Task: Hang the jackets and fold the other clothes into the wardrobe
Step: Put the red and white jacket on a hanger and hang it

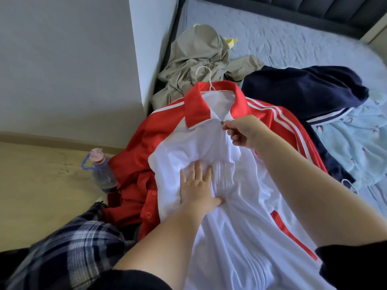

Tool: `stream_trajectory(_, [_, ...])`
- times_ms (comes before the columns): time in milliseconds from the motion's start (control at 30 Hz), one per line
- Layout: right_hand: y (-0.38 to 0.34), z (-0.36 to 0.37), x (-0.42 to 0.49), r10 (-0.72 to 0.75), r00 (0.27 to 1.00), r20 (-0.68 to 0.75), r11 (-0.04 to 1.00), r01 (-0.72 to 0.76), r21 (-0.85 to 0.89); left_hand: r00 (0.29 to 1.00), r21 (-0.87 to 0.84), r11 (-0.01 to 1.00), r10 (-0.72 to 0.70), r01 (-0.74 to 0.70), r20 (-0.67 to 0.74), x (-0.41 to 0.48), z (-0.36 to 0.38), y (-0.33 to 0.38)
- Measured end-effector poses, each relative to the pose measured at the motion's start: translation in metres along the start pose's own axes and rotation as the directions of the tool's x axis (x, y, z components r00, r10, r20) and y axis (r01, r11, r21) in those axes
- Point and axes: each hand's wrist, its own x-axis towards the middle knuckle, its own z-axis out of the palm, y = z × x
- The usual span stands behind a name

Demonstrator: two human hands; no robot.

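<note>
Left hand [198, 185] flat on jacket [240, 206], right hand [243, 130] pinching zipper pull [223, 122], quilted bed [293, 38], wood floor [41, 185]

Home bedroom: quilted bed [282, 41] with padded headboard [314, 9], clothes heaped, wood floor [41, 185]

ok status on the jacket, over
Left hand flat on jacket. Right hand pinching zip pull at collar. Hanger already in. Nothing in the way.

Water bottle [102, 174] — upright on wooden floor [41, 185].
</note>
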Motion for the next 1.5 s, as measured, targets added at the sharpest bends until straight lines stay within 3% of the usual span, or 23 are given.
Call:
stream_trajectory(67, [0.0,-0.002,-0.005,-0.034,0.999,-0.037,0.997,0.031,-0.075,0.995,-0.051,0.999,-0.022,0.017,-0.092,0.007,-0.014,0.005])
stream_trajectory(133, [-0.006,-0.008,-0.01,-0.12,0.989,-0.088,0.982,0.105,-0.158,0.972,-0.246,0.969,-0.081,0.024,-0.222,0.022,-0.034,0.011])
stream_trajectory(233, [-0.013,-0.018,-0.017,-0.269,0.955,-0.127,0.939,0.23,-0.257,0.919,-0.53,0.842,-0.126,-0.1,-0.373,0.043,-0.064,0.014])
stream_trajectory(367, [-0.019,-0.029,-0.024,-0.306,0.945,-0.114,0.908,0.254,-0.333,0.885,-0.559,0.815,-0.142,-0.15,-0.444,0.052,-0.079,0.016])
stream_trajectory(533, [-0.016,-0.026,-0.029,-0.339,0.941,-0.015,0.858,0.303,-0.414,0.865,-0.539,0.838,-0.21,-0.081,-0.456,0.055,-0.082,0.02])
stream_trajectory(767, [-0.018,-0.01,-0.032,-0.345,0.938,0.016,0.838,0.316,-0.444,0.827,-0.499,0.848,-0.146,-0.178,-0.543,0.057,-0.095,0.014])
stream_trajectory(933, [-0.022,-0.012,-0.037,-0.328,0.944,0.047,0.824,0.31,-0.473,0.829,-0.393,0.914,-0.142,-0.1,-0.541,0.059,-0.094,0.009])
stream_trajectory(1067, [-0.021,-0.015,-0.039,-0.326,0.943,0.061,0.804,0.311,-0.506,0.817,-0.454,0.882,-0.165,-0.129,-0.552,0.058,-0.098,0.011])
stream_trajectory(1267, [-0.018,-0.011,-0.038,-0.269,0.963,0.028,0.858,0.253,-0.446,0.818,-0.443,0.89,-0.171,-0.111,-0.549,0.055,-0.1,0.006])
stream_trajectory(1400, [-0.014,-0.009,-0.034,-0.007,0.995,0.098,0.999,0.012,-0.053,0.845,-0.452,0.886,-0.159,-0.107,-0.511,0.058,-0.098,-0.002])
stream_trajectory(1500, [-0.019,-0.007,-0.026,0.044,0.997,0.068,0.998,-0.047,0.039,0.891,-0.378,0.92,-0.086,-0.101,-0.446,0.06,-0.093,-0.002])
